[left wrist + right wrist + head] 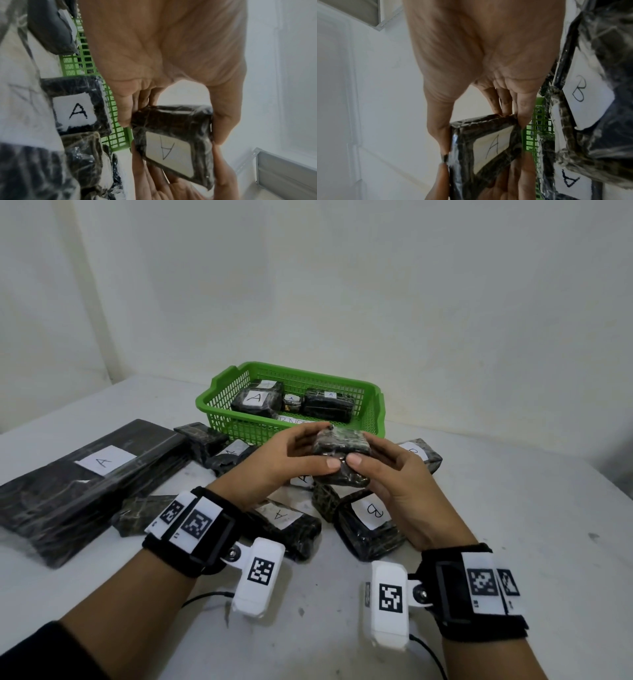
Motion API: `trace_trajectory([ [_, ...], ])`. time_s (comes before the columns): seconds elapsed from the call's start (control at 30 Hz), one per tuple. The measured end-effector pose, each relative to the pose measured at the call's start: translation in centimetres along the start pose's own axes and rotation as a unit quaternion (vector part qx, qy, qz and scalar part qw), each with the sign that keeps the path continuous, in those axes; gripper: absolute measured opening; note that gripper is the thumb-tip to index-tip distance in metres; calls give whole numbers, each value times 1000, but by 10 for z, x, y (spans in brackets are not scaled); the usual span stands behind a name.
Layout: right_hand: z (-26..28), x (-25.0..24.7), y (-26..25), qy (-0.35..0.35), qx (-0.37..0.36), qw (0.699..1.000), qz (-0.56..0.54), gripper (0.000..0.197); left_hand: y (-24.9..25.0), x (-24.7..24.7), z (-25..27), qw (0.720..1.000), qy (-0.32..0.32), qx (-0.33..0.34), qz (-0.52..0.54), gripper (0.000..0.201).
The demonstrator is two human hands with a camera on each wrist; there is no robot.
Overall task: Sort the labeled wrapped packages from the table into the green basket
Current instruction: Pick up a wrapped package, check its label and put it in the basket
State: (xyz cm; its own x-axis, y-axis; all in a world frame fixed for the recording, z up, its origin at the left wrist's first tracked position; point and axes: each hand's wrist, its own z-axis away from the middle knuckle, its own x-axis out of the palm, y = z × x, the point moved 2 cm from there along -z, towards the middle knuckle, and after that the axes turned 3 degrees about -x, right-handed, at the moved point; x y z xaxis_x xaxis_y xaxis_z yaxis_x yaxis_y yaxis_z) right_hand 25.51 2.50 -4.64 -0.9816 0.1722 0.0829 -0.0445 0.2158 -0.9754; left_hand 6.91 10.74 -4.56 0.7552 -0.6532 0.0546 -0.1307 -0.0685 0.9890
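Both hands hold one small black wrapped package (342, 455) in the air just in front of the green basket (239, 419). My left hand (301, 453) pinches its left side and my right hand (380, 463) its right side, thumbs meeting on the near face. Its white "A" label (169, 151) faces down toward the wrists, as the package (488, 146) shows in the right wrist view too. The basket holds three wrapped packages labelled A (257, 398). Several more wrapped packages lie on the table under my hands, one marked A (281, 517) and one marked B (371, 518).
A long flat black package labelled A (85, 484) lies at the left of the white table (513, 525). Another B package (421, 455) sits right of the basket. A white wall stands close behind the basket. Cables trail from the wrist cameras at the near edge.
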Motion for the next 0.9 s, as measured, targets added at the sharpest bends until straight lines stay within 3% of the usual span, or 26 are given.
trace_trajectory([
  [0.17, 0, 0, -2, -20, 14, 1000, -3, 102, 7, -1, 4, 998, 39, 39, -39, 97],
  [0.27, 4, 2, -8, -36, 45, 998, -31, 66, 7, 0, 7, 999, -2, 32, -36, 100],
  [0.37, 3, -1, -8, 1, 51, 998, -34, 46, 7, 5, 9, 998, -56, 26, -33, 103],
  [0.43, 2, -3, -6, 20, 38, 999, -17, 41, 8, 8, 9, 998, -49, 25, -40, 92],
  [0.6, 5, 2, -9, 3, -16, 999, 30, 55, 12, 4, 5, 991, 79, 84, -64, 60],
  [0.77, 10, 7, -15, -17, 46, 998, 25, 64, 13, 6, 8, 985, 49, 142, -86, 56],
  [0.9, 10, 8, -16, -31, 56, 998, 9, 51, 14, 12, 11, 981, 23, 155, -114, 51],
])
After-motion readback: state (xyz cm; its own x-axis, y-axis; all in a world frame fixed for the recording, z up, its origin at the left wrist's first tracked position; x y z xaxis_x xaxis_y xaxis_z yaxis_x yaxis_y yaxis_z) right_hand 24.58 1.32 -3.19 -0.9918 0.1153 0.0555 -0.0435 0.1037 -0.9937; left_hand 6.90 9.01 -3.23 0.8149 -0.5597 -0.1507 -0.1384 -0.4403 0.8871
